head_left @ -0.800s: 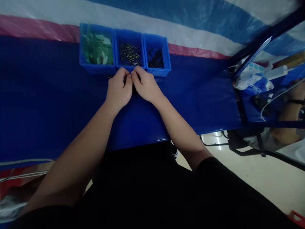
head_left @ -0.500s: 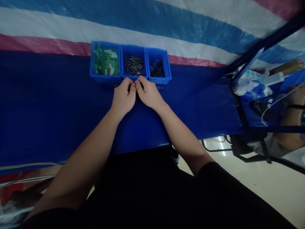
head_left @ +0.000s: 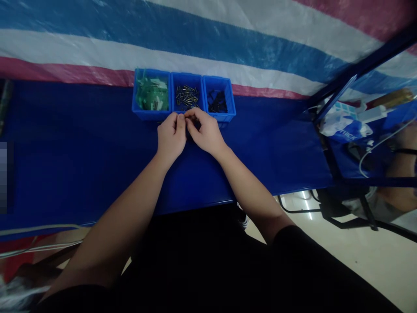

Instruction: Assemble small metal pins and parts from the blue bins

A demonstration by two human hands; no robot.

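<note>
My left hand [head_left: 172, 135] and my right hand [head_left: 206, 131] meet just in front of the middle bin, fingertips together. Both are closed in a pinch; whatever lies between the fingers is too small and hidden to name. Right behind them, the middle blue bin [head_left: 188, 79] holds many small brass-coloured metal pins [head_left: 187, 95]. To its left, another blue bin [head_left: 151, 114] contains a green bag [head_left: 148, 98] with whitish pieces in it. Small black parts [head_left: 217, 102] lie in the right blue bin [head_left: 224, 116].
The bins stand at the back of a blue-covered table [head_left: 81, 152], against a striped plastic sheet [head_left: 208, 39]. On the right rises a dark metal frame [head_left: 335, 98], with a plastic bag [head_left: 345, 126] beyond it. A person's arm [head_left: 399, 174] shows at the far right.
The view has shifted, so the bins sit slightly lower and more to the right. My right fingers have opened out a little from the left ones; both hands stay in front of the middle bin.
</note>
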